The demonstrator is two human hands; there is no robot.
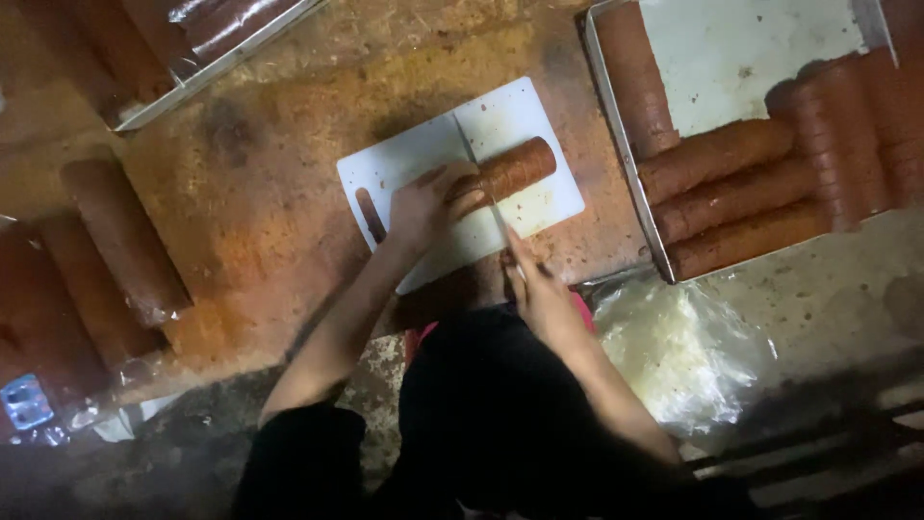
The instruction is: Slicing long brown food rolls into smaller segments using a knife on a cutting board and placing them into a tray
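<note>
A white cutting board (409,159) lies on a stained brown surface. On it rests a thick reddish-brown sausage log (520,166). My left hand (428,200) presses down on the log's near end. My right hand (535,284) grips a knife (486,188) whose thin blade crosses the log just beside my left fingers. A dark slice or piece (370,214) sits at the board's left edge.
A metal tray (616,116) at the right holds several sausage logs and stacked slices (741,193). More wrapped logs (125,241) lie at the left, another tray (212,58) at top left. A crumpled clear plastic bag (674,351) lies at lower right.
</note>
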